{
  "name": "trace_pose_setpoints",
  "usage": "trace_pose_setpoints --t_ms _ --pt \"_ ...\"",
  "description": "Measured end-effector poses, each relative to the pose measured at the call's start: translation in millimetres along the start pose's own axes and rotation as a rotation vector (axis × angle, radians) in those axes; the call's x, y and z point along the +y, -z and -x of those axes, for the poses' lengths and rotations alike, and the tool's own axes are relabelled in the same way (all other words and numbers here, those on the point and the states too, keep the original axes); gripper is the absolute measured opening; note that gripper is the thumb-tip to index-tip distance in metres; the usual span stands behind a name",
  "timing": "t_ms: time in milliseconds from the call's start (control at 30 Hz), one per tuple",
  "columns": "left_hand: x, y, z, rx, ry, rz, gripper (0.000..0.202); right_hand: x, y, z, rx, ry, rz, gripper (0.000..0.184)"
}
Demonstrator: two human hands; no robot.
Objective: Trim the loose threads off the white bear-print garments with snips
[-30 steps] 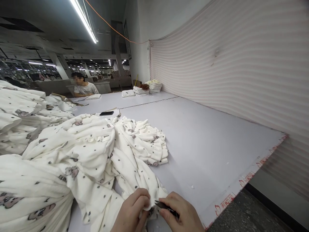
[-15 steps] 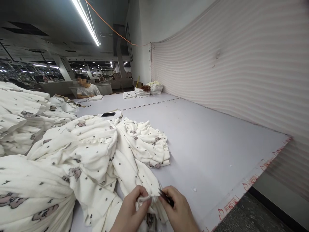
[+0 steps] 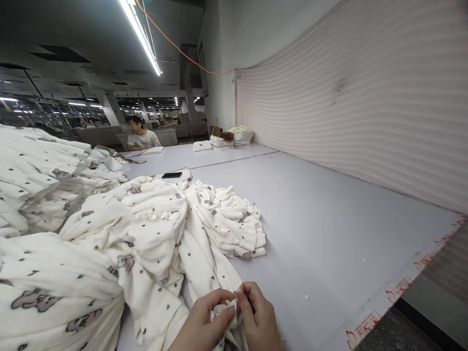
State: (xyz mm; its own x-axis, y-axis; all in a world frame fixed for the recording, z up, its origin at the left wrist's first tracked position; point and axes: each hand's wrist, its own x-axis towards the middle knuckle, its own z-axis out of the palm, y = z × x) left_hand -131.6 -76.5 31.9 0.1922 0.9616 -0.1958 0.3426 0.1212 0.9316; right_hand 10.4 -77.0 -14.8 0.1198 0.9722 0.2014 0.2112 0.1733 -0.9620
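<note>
Near the front edge of the table, my left hand (image 3: 210,317) pinches the edge of a white fleece garment (image 3: 199,263) printed with small dark marks. Close against it, my right hand (image 3: 260,317) is closed around dark thread snips (image 3: 250,301), mostly covered by the fingers. The right thumb and fingertips meet the cloth edge beside the left fingertips. From my hands the garment stretches back into a gathered, ruffled part (image 3: 230,224) on the table. What lies beneath my palms is hidden.
More printed white garments are heaped in a pile (image 3: 32,180) on the left. A black phone (image 3: 171,175) lies behind the cloth. Folded white stacks (image 3: 241,136) stand at the far corner, by a striped curtain (image 3: 347,126). A person (image 3: 142,139) sits across the table (image 3: 310,219).
My hands have drawn closer together, the right fingers now touching the cloth edge by the left fingertips. The snips are turned more upright. The whole view has shifted slightly, with things appearing further right.
</note>
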Motion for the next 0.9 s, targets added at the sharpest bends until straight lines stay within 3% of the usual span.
trace_pose_setpoints --t_ms 100,233,400,633,800,900 --pt "5 -0.5 1 0.05 0.007 -0.021 0.023 -2 0 -2 -0.01 -0.073 -0.08 0.033" --pt "-2 -1.3 -2 0.117 0.017 0.169 0.03 -1 17 -3 -0.082 -0.081 -0.114 0.031" --pt "-15 -1.7 -8 -0.014 0.049 0.375 0.038 1 28 -1 -0.232 -0.083 -0.017 0.027" --pt "-13 0.7 -11 -0.05 0.112 0.358 0.041 -3 21 -12 -0.238 -0.134 -0.069 0.021" --pt "-7 3.3 -15 -0.047 0.084 0.307 0.036 14 20 -13 -0.309 -0.208 -0.135 0.024" --pt "-6 16.3 -13 0.124 -0.035 0.048 0.033 33 20 -28 -0.209 -0.159 -0.055 0.026"
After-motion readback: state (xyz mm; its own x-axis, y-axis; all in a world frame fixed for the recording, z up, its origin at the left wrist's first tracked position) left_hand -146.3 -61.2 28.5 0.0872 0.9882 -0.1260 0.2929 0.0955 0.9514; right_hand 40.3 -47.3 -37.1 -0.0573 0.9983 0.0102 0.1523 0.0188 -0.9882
